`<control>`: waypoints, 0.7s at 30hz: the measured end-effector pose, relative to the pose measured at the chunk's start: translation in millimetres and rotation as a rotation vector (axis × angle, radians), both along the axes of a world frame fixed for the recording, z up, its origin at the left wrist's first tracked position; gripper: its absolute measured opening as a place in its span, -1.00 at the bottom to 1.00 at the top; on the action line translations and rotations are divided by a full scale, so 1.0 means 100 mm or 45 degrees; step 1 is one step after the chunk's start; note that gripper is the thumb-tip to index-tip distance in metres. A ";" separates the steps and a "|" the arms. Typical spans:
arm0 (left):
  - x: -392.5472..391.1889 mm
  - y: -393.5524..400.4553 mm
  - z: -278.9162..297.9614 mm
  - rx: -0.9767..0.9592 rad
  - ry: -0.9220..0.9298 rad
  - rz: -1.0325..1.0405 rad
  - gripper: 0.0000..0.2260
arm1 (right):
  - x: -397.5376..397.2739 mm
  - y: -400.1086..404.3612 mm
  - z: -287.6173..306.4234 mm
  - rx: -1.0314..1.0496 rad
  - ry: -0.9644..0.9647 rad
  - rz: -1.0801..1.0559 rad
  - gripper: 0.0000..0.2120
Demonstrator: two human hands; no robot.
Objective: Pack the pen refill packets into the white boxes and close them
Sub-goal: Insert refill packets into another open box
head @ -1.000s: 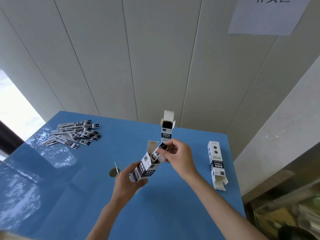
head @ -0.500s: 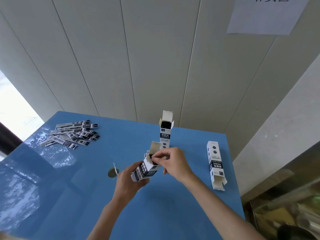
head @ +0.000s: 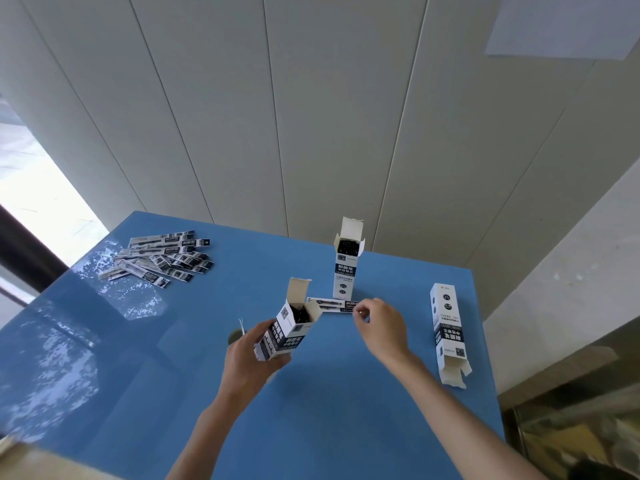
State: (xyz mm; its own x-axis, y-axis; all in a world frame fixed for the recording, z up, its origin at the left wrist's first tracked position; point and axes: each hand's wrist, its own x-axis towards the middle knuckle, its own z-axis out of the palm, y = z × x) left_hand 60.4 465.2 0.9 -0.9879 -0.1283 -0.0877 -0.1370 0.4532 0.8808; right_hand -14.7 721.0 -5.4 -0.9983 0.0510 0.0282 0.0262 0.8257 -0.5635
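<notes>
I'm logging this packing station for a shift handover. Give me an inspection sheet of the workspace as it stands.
Surface: blue table, glossy, with window reflections at its left.
Job's things: loose refill packets piled far left; open box held tilted; one packet at its mouth; second open box standing upright; third box lying at right, near end open.
Clutter: small round hole with a white strip.
Hands: left hand grips the held box; right hand pinches the packet's end.
Cables: nothing seen.
Surroundings: panelled wall, paper sheet on it.
</notes>
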 end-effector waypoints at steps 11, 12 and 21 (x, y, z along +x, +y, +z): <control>-0.08 -0.09 -0.08 -0.004 -0.003 0.038 -0.48 | -0.42 -0.06 -0.41 0.386 -0.307 0.373 -0.55; -0.09 -0.10 -0.09 -0.009 -0.001 0.036 -0.48 | -0.43 -0.06 -0.43 0.406 -0.321 0.387 -0.52; -0.09 -0.05 -0.03 -0.011 -0.024 0.031 -0.50 | -0.36 -0.06 -0.48 0.617 -0.167 0.512 -0.60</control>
